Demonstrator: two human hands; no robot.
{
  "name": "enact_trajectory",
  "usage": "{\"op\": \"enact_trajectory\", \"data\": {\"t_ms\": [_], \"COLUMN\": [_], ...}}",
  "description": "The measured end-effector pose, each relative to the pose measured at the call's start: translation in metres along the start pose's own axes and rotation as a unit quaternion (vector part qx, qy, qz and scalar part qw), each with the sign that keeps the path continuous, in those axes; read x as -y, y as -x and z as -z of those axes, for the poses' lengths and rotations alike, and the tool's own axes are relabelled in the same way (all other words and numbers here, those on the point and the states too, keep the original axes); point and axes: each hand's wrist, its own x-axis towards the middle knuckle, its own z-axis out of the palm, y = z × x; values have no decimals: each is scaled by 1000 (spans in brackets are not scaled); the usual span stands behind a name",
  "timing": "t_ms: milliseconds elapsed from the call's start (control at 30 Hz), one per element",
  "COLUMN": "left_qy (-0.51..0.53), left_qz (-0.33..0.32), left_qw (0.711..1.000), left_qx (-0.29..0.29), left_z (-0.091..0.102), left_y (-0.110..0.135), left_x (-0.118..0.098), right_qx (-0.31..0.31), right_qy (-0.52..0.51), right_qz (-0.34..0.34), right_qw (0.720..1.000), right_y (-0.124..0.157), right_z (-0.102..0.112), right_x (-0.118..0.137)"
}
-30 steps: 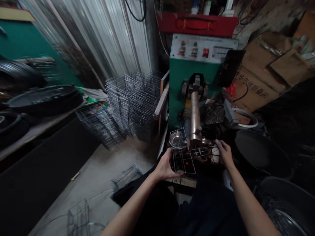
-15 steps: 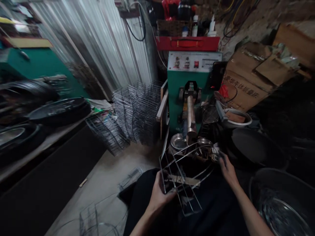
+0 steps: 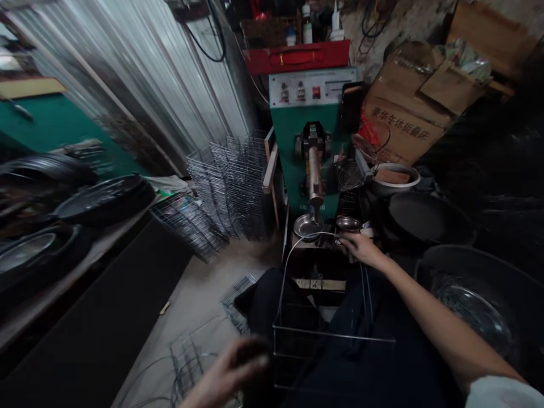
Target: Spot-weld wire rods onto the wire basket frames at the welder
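A wire basket (image 3: pixel 331 339) rests on my lap, its thin wire hoop arching up toward the machine. My right hand (image 3: pixel 359 247) is stretched forward to the top of that hoop, fingers closed on the wire, just in front of two small metal dishes (image 3: pixel 306 225). Low at the basket's left corner is my left hand (image 3: pixel 229 368), blurred by motion; I cannot make out its grip. The green welding machine (image 3: pixel 312 124) stands straight ahead with its metal arm (image 3: pixel 315 175) pointing down over the dishes.
Stacked wire racks (image 3: pixel 238 181) lean left of the machine. Black pans (image 3: pixel 102 198) sit on a bench at left. More wire baskets (image 3: pixel 191 362) lie on the floor. Black tubs (image 3: pixel 467 294) and cardboard boxes (image 3: pixel 403 124) crowd the right.
The wire basket has come off the machine's arm and down onto my lap. My left hand dropped low and left; my right hand stayed up by the dishes. The camera tilted upward.
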Motion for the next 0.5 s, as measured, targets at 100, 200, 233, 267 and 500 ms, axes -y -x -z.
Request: {"op": "enact_trajectory", "data": {"t_ms": [100, 200, 233, 267, 500], "left_qy": [-197, -344, -360, -372, -413], "left_qz": [-185, -318, -334, -346, -392], "left_qw": [960, 877, 865, 856, 819], "left_qx": [-72, -110, -104, -97, -71], "left_z": [30, 19, 9, -3, -35], "left_y": [-51, -122, -144, -163, -217], "left_x": [-70, -132, -146, -157, -178], "right_qx": [-4, 1, 8, 17, 97], "right_qy": [18, 43, 55, 72, 205], "right_qz": [17, 22, 20, 15, -60], "right_qw": [1000, 999, 998, 997, 972], "right_y": [-7, -16, -19, -22, -39], "right_z": [-17, -22, -22, -21, 3], "right_x": [9, 19, 23, 26, 47]}}
